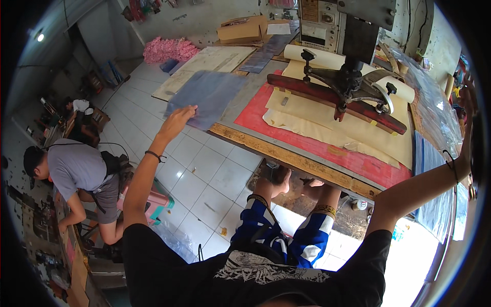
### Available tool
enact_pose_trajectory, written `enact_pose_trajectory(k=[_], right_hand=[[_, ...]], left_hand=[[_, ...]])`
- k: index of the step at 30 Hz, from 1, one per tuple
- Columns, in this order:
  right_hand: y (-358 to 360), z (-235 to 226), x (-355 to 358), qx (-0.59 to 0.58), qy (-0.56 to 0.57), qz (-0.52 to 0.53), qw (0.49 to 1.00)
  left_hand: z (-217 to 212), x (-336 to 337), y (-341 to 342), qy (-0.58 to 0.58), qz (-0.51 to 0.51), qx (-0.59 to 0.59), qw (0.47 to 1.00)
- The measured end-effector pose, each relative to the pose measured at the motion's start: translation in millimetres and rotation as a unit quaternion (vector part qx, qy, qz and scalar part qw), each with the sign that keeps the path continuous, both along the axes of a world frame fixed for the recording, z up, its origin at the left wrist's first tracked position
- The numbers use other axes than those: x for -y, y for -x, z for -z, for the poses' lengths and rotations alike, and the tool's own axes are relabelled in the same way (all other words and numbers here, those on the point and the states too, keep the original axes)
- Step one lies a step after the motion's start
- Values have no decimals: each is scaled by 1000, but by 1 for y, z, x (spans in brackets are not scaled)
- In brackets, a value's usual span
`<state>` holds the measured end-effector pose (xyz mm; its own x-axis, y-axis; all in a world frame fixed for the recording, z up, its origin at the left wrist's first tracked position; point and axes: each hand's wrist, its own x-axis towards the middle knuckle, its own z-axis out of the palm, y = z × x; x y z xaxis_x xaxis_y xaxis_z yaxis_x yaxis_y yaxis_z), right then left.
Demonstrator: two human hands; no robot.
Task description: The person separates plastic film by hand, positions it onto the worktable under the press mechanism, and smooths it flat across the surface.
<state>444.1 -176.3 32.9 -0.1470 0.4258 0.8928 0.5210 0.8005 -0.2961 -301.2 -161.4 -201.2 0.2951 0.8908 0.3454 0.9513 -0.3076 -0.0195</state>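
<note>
My left hand (pixel 178 121) is closed at the near edge of a bluish see-through plastic sheet (pixel 208 94), fingers pinched on it. The sheet lies partly on the left end of the worktable and partly over its edge. My right arm reaches out to the far right, and my right hand (pixel 467 97) is raised in the dark rim of the view, where its fingers cannot be made out. Between my arms stands a press with a long dark red bar (pixel 332 100). Under the bar lie cream paper sheets (pixel 317 128) on a red mat (pixel 253 113).
The wooden table edge (pixel 286 153) runs in front of me. Clear plastic sheeting (pixel 434 102) hangs at the right. A pink heap (pixel 169 50) and a cardboard box (pixel 241 29) are at the back. A co-worker (pixel 84 169) bends over a bench at the left, beside a pink stool (pixel 153 204).
</note>
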Motion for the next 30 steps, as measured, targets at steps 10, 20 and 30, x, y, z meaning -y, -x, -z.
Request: enact_pose_trajectory(k=[10, 20, 30], right_hand=[[2, 50, 94, -68, -197, 177, 962], [-126, 211, 137, -46, 114, 249, 961], [-100, 212, 106, 190, 362, 443, 798]], left_hand=[[-15, 5, 46, 92, 41, 53, 993], [-17, -26, -39, 136, 33, 75, 987], [-40, -17, -137, 22, 8, 131, 991]])
